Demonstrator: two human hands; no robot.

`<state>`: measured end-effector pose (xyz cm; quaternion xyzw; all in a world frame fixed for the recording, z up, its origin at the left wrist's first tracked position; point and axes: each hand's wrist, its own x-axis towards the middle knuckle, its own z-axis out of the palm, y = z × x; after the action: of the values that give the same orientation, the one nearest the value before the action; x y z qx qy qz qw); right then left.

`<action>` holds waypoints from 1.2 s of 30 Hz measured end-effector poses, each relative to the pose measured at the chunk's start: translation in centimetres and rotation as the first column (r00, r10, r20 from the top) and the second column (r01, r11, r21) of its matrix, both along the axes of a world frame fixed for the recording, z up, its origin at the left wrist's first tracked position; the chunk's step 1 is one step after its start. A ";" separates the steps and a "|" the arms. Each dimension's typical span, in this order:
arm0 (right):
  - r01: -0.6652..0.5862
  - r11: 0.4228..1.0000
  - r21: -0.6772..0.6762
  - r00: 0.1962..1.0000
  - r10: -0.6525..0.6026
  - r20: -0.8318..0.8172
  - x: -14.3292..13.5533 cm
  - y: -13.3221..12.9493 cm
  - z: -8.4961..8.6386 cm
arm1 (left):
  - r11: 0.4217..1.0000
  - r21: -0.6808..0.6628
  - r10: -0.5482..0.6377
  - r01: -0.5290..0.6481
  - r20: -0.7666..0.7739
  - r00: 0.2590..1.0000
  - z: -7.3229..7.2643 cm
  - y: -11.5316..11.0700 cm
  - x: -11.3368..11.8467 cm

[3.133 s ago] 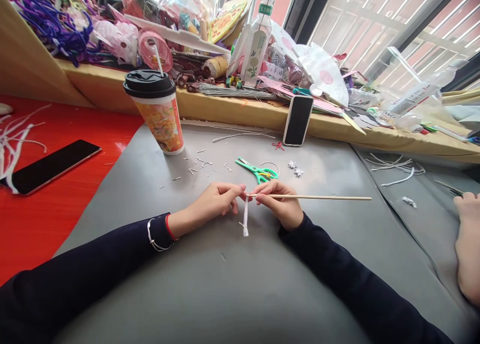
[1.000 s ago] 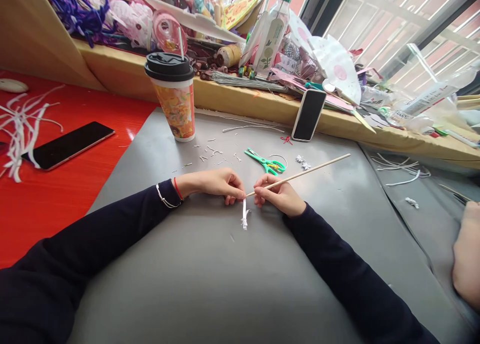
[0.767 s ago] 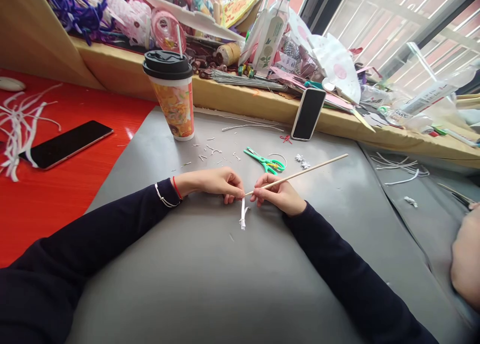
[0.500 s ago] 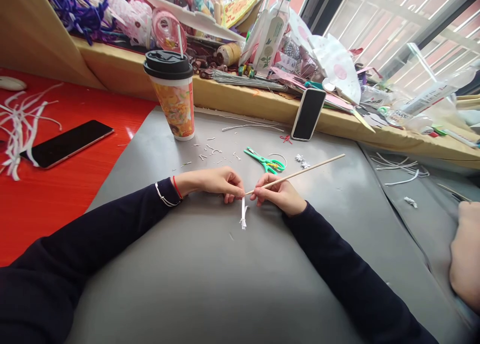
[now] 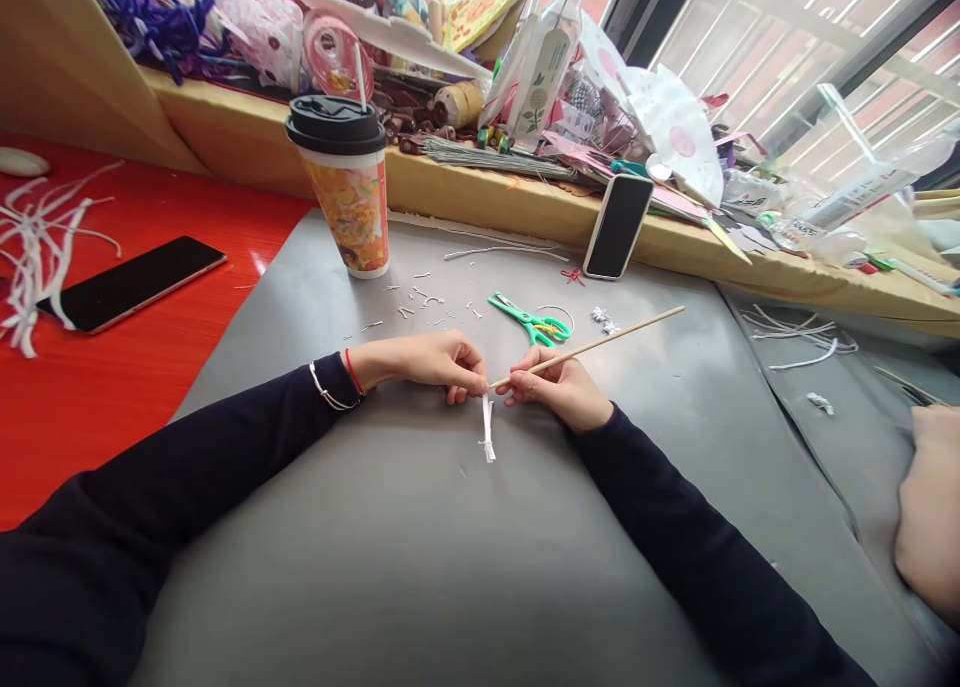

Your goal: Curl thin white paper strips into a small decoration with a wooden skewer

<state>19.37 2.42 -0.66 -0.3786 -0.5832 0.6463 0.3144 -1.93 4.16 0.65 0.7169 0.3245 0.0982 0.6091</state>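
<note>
My right hand is closed round a thin wooden stick, which slants up to the right. The stick's lower end meets the fingertips of my left hand. That hand is pinched shut on a white cord, whose doubled, frayed-looking end hangs below the fingers. Whether the cord is looped round the stick's tip is hidden by the fingertips. Just beyond my hands lie green-handled scissors and small white cord knots. White cord scraps are scattered to their left.
A lidded paper cup with a straw stands behind my left hand. One phone leans against the cluttered ledge; another phone lies by white strands on the red surface. Another person's hand is at the right edge.
The hanging end of the white cord has swung slightly to the right and straightened. The stick has shifted very slightly to the left; both hands stay nearly in place.
</note>
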 end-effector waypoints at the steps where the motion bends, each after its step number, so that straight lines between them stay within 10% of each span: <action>1: 0.004 1.000 0.002 1.000 -0.004 0.003 0.0 0.0 0.0 | 1.000 0.000 0.000 0.000 0.000 1.000 0.0 0.0 0.0; 36: 0.014 0.999 0.030 0.999 -0.013 -0.041 0.2 0.0 -0.1 | 0.998 -0.052 -0.037 0.039 0.046 0.998 -0.1 0.4 -0.6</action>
<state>19.60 2.41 -0.77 -0.3646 -0.5839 0.6428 0.3362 -2.57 4.57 0.53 0.7042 0.2994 0.0944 0.6368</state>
